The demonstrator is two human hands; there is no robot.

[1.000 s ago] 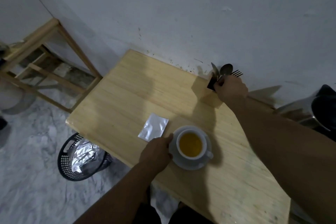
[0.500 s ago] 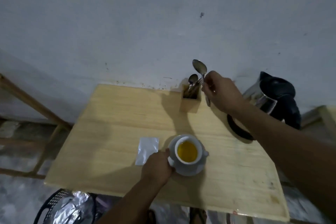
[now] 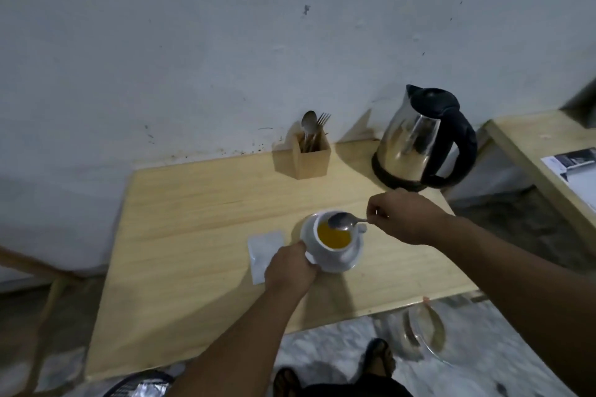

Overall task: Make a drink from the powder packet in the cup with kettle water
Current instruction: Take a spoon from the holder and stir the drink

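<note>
Two hands work at a white cup (image 3: pixel 335 243) of yellow drink standing on its saucer (image 3: pixel 350 263) near the front of the wooden surface (image 3: pixel 200 222). On the left hand (image 3: pixel 290 271) the fingers curl round the saucer's near rim. On the right hand (image 3: pixel 403 216) the fingers pinch the handle of a spoon (image 3: pixel 342 221), whose bowl hangs just over the drink at the cup's far edge. A silver packet (image 3: pixel 263 251) lies flat just left of the saucer, partly under the left hand. By the wall stand a wooden cutlery holder (image 3: pixel 303 155) and a steel kettle (image 3: pixel 419 142) on its base.
</note>
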